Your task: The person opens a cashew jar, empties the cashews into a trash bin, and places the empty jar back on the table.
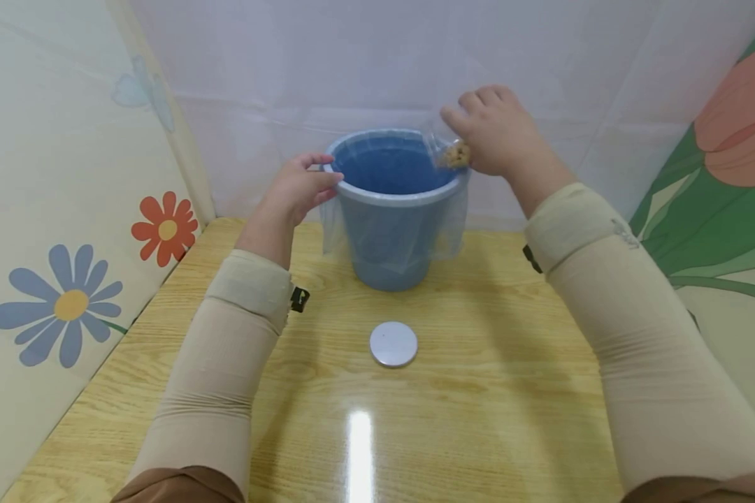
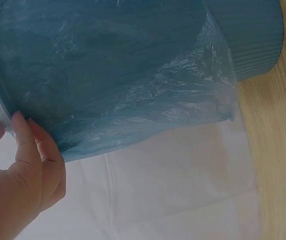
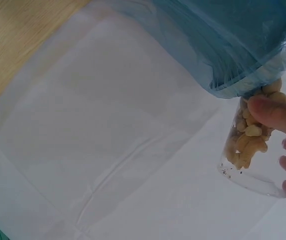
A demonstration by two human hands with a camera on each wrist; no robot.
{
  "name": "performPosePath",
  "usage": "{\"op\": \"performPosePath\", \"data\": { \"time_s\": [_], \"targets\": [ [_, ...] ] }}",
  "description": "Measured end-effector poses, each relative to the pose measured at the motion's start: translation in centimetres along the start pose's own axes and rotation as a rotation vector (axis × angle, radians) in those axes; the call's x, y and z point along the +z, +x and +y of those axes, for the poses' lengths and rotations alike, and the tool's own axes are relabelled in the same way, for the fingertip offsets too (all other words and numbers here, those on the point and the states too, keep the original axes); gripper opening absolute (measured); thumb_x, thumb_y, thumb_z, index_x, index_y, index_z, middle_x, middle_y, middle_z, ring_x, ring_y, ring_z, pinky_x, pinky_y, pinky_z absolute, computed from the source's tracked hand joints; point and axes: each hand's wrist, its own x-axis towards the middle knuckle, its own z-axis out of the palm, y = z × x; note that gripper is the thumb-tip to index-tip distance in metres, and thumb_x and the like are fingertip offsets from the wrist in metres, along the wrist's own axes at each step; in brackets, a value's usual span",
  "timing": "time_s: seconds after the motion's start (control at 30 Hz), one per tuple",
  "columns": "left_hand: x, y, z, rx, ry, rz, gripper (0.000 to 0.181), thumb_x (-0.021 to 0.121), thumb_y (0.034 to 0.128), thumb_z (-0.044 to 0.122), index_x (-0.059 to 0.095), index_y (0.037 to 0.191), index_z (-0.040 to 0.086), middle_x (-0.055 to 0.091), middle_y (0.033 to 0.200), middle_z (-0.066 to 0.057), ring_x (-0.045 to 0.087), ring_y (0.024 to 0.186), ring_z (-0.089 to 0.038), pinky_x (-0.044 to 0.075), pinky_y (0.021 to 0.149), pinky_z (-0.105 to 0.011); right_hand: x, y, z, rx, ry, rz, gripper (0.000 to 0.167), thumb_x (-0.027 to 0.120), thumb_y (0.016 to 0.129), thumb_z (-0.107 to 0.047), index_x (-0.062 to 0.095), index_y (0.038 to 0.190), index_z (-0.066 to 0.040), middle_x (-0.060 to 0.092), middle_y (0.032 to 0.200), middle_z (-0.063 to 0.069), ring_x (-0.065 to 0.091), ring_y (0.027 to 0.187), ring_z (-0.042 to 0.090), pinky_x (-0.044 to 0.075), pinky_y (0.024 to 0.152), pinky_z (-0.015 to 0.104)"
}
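A blue trash bin (image 1: pixel 386 237) stands upright on the table, lined with a clear plastic bag (image 2: pixel 193 90) folded down over its rim. My left hand (image 1: pixel 298 187) pinches the bin's rim and the bag at the left side, thumb and fingers on either side of the edge. At the right rim, my right hand (image 1: pixel 497 133) grips a clear jar (image 3: pixel 255 182), tilted with its mouth towards the inside of the bin. Pale brown nut-like pieces (image 3: pixel 250 142) lie along the jar's side, towards the mouth. The jar's mouth itself is hidden in the right wrist view.
On the wooden table (image 1: pixel 465 412) in front of the bin lies a round white lid (image 1: pixel 393 344). A white cloth backdrop (image 1: pixel 277 77) rises close behind the bin. Flower-printed panels (image 1: pixel 44 175) flank the table on both sides.
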Motion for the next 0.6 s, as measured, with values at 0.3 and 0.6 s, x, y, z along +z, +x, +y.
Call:
{"op": "performPosePath", "data": {
  "time_s": [0.3,0.6],
  "targets": [
    [-0.06,0.10,0.05,-0.002,-0.007,0.000,0.050,0.062,0.0873,0.011,0.044,0.134,0.018,0.043,0.132,-0.005,0.055,0.108,-0.016,0.048,0.090,-0.025,-0.09,0.05,-0.11,0.008,0.005,0.017,0.069,0.057,0.088,-0.012,0.017,0.144,-0.008,0.027,0.139,0.026,0.023,0.129,0.043,0.009,0.111,0.053],
    [-0.12,0.05,0.03,-0.003,-0.008,0.000,0.050,0.061,0.0874,0.012,0.044,0.133,0.018,0.043,0.132,-0.005,0.055,0.108,-0.016,0.048,0.090,-0.025,0.10,-0.06,-0.10,-0.003,-0.014,0.016,0.065,0.056,0.088,-0.011,0.020,0.142,-0.007,0.029,0.137,0.026,0.024,0.127,0.044,0.011,0.110,0.054]
  ]
}}
